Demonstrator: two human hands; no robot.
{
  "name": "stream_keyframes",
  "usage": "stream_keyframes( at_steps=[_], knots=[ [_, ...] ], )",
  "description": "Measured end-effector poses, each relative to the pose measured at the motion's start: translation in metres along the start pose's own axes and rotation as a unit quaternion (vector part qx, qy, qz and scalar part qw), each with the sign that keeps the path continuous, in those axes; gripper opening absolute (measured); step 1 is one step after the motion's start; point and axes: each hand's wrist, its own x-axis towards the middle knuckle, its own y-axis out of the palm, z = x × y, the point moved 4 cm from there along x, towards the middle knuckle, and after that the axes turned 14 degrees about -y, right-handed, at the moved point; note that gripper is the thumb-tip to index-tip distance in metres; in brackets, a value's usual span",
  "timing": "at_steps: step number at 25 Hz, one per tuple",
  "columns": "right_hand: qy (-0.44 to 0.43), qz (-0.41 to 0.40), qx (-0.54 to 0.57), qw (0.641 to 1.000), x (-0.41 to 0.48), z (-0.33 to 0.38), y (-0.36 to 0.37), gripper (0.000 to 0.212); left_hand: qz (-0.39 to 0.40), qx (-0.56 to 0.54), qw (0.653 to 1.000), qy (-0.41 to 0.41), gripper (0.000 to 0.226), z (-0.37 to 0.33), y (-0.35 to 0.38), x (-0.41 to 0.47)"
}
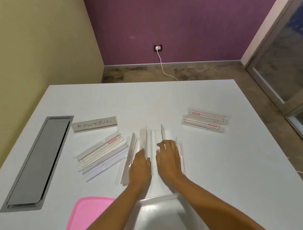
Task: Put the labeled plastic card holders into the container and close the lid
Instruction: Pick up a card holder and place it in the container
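Head view: left hand [140, 164] and right hand [167, 157], fingers flat together, press card holders [145, 146], apparently gathering them toward near container [161, 216]

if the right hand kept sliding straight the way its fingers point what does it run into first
Probably the upright holder just beyond the right hand; its fingertips already seem to touch it. Past that, bare table, though depth is hard to judge.

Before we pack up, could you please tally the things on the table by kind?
Card holders: at least 9 (they overlap in piles, so the exact count is unclear)
Clear container: 1
Pink lid: 1
Grey hatch set into the table: 1
Total: at least 12
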Motion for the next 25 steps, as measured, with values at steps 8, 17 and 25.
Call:
stream_keyframes(
  at_steps=[8, 17, 25],
  knots=[
    [0.043, 0.129, 0.139, 0.981, 0.007, 0.024, 0.029, 0.044, 0.02, -0.115, 0.992, -0.043, 0.021, 0.02, 0.01, 0.004],
    [0.137, 0.218, 0.0, 0.966, 0.005, 0.015, 0.049, 0.055, 0.023, -0.112, 0.993, -0.022, 0.045, 0.02, 0.003, 0.019],
    [0.256, 0.308, -0.039, 0.916, 0.004, -0.004, 0.048, 0.081, 0.021, -0.074, 0.996, 0.048, 0.051, 0.013, -0.009, 0.019]
  ],
)
